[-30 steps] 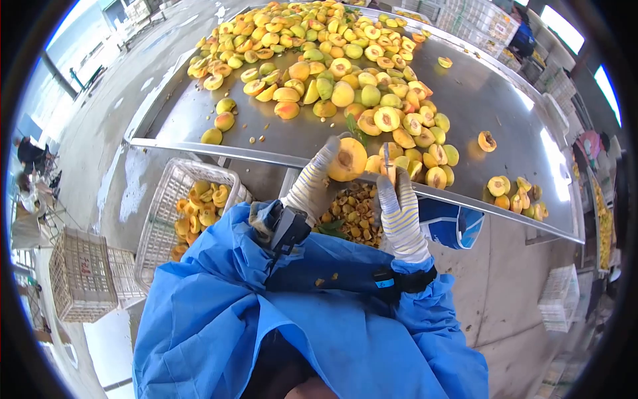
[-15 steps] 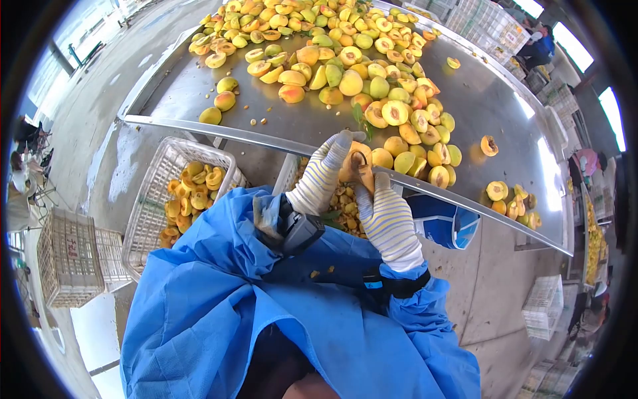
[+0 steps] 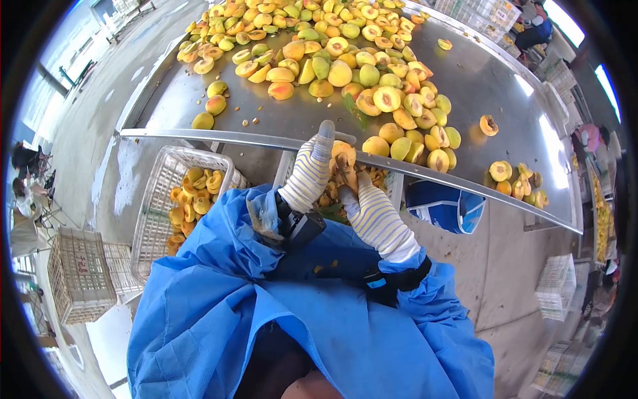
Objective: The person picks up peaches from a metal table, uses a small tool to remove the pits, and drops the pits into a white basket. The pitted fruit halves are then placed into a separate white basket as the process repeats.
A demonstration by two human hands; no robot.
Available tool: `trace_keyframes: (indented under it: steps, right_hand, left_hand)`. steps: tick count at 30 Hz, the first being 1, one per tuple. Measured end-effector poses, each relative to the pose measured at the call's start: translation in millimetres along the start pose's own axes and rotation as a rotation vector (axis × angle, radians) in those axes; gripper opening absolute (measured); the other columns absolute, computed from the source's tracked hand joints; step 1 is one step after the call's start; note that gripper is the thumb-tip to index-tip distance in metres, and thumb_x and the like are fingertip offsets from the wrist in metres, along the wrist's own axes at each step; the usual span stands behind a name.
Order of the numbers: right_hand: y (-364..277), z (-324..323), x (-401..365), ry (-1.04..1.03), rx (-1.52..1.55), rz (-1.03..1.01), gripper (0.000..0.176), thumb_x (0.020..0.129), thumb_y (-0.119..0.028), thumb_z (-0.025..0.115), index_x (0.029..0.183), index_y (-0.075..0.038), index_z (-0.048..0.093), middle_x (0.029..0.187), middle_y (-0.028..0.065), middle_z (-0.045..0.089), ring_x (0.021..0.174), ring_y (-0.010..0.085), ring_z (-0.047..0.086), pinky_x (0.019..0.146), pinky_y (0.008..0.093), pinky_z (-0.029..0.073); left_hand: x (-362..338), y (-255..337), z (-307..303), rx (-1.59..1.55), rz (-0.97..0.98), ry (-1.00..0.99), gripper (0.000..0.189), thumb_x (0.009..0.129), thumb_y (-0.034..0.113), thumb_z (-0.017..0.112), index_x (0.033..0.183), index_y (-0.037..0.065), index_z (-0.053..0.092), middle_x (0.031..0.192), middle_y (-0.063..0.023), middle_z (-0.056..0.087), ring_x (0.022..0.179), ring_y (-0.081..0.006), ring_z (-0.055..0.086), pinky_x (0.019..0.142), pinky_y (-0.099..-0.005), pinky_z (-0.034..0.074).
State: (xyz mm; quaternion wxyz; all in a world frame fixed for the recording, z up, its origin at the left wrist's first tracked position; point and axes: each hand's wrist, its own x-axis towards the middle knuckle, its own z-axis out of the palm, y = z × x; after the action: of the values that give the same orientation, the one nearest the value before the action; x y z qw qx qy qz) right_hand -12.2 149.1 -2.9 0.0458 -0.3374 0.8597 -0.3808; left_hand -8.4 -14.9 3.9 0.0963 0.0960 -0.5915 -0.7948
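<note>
My left hand [image 3: 307, 174], in a striped knit glove, grips a peach half [image 3: 343, 154] with its cut side toward me at the table's front edge. From the right, my right hand [image 3: 380, 216], gloved alike, holds a small pitting tool [image 3: 347, 177] against the fruit. Fingers partly hide the tool's handle, and its tip is hard to make out. Below both hands stands a crate holding pits and scraps [image 3: 329, 196]. Just beyond them, halved peaches [image 3: 387, 98] lie heaped on the metal table [image 3: 279, 120].
A white crate [image 3: 147, 229] of peach halves [image 3: 196, 193] stands at my left, beside stacked crates [image 3: 81, 276]. To the right of my hands is a blue-and-white container [image 3: 445, 206]. The table's raised metal rim [image 3: 465, 186] runs in front of me. Other people work at the far right.
The peach half has turned in my left hand, showing more of its cut face. My right hand has shifted slightly left and down, with the tool lower at the fruit. The view has shifted slightly.
</note>
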Motion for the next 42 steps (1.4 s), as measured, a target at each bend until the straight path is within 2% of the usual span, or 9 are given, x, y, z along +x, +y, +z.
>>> trace_keyframes:
  steps: [7,12,17,24,27,34,37,40,42]
  right_hand:
    - [14.7,-19.5,4.6,0.007,0.122,-0.140,0.039,0.096,-0.030,0.058,0.114,0.004,0.055,0.087,0.0309,0.064,0.084,0.0452,0.063,0.072,0.0493,0.049]
    - [-10.5,-33.4,4.8,-0.212,0.755,0.456,0.045,0.098,-0.030,0.058,0.124,0.006,0.053,0.087,0.0236,0.066,0.077,0.0375,0.065,0.072,0.0422,0.051]
    - [11.4,-13.4,-1.7,0.060,-0.010,-0.192,0.039,0.099,-0.034,0.056,0.118,0.000,0.055,0.085,0.0145,0.069,0.073,0.0366,0.065,0.072,0.0472,0.051]
    - [-19.9,-35.7,-3.7,-0.505,1.163,0.576,0.034,0.098,-0.044,0.058,0.108,-0.012,0.057,0.063,-0.0028,0.047,0.043,0.0079,0.042,0.038,0.0234,0.034]
    - [-27.8,-29.4,-3.6,-0.411,1.018,0.560,0.034,0.097,-0.050,0.056,0.101,-0.016,0.055,0.061,-0.0039,0.043,0.041,0.0075,0.039,0.037,0.0237,0.031]
    - [-25.0,-28.7,-3.6,-0.488,1.241,0.665,0.035,0.097,-0.053,0.054,0.094,-0.019,0.053,0.059,-0.0046,0.040,0.041,0.0068,0.038,0.037,0.0234,0.028]
    - [-22.8,-0.1,-4.7,-0.121,0.671,0.225,0.036,0.097,-0.053,0.053,0.092,-0.017,0.053,0.058,-0.0047,0.040,0.042,0.0066,0.040,0.037,0.0227,0.029]
    - [-20.0,-33.3,-2.0,-0.571,1.198,0.697,0.037,0.097,-0.052,0.054,0.092,-0.015,0.055,0.058,-0.0044,0.042,0.041,0.0063,0.041,0.036,0.0222,0.030]
    - [-12.0,-28.2,-2.4,-0.657,1.494,0.693,0.040,0.096,-0.053,0.056,0.092,-0.014,0.056,0.058,-0.0041,0.043,0.040,0.0058,0.040,0.035,0.0221,0.030]
  left_hand:
    - [12.0,2.1,-11.5,-0.006,-0.083,-0.208,0.084,0.090,0.076,0.041,0.119,-0.001,0.062,0.103,-0.0100,0.067,0.095,-0.0172,0.064,0.088,-0.0304,0.052]
    - [-3.8,-4.2,23.7,-0.134,0.264,-0.023,0.076,0.093,0.065,0.050,0.132,0.001,0.052,0.116,-0.0094,0.063,0.104,-0.0187,0.062,0.092,-0.0318,0.051]
    - [6.2,-0.7,1.8,-0.229,-0.021,-0.101,0.060,0.095,0.054,0.057,0.111,-0.003,0.064,0.096,-0.0139,0.070,0.085,-0.0222,0.068,0.080,-0.0346,0.056]
    - [6.6,16.0,-8.2,-0.130,-0.148,-0.238,0.056,0.092,0.052,0.062,0.104,-0.002,0.068,0.090,-0.0138,0.071,0.079,-0.0215,0.069,0.074,-0.0330,0.057]
    - [6.2,2.0,0.9,-0.153,0.000,-0.064,0.055,0.090,0.051,0.064,0.104,-0.002,0.068,0.090,-0.0150,0.070,0.077,-0.0216,0.069,0.071,-0.0328,0.057]
    - [10.2,13.0,-2.9,-0.170,-0.159,-0.139,0.046,0.088,0.044,0.072,0.098,-0.001,0.068,0.085,-0.0092,0.071,0.069,-0.0147,0.067,0.064,-0.0244,0.055]
    - [7.5,-3.0,4.2,-0.132,-0.085,0.064,0.053,0.089,0.050,0.067,0.104,-0.002,0.066,0.090,-0.0130,0.070,0.074,-0.0212,0.068,0.068,-0.0328,0.057]
    - [9.1,3.7,-4.6,-0.145,-0.259,-0.144,0.057,0.088,0.053,0.067,0.104,-0.001,0.066,0.090,-0.0132,0.070,0.073,-0.0224,0.068,0.066,-0.0333,0.057]
    - [5.5,12.3,-3.4,-0.224,-0.305,-0.189,0.060,0.087,0.057,0.065,0.106,0.000,0.065,0.092,-0.0137,0.069,0.078,-0.0247,0.069,0.068,-0.0361,0.058]
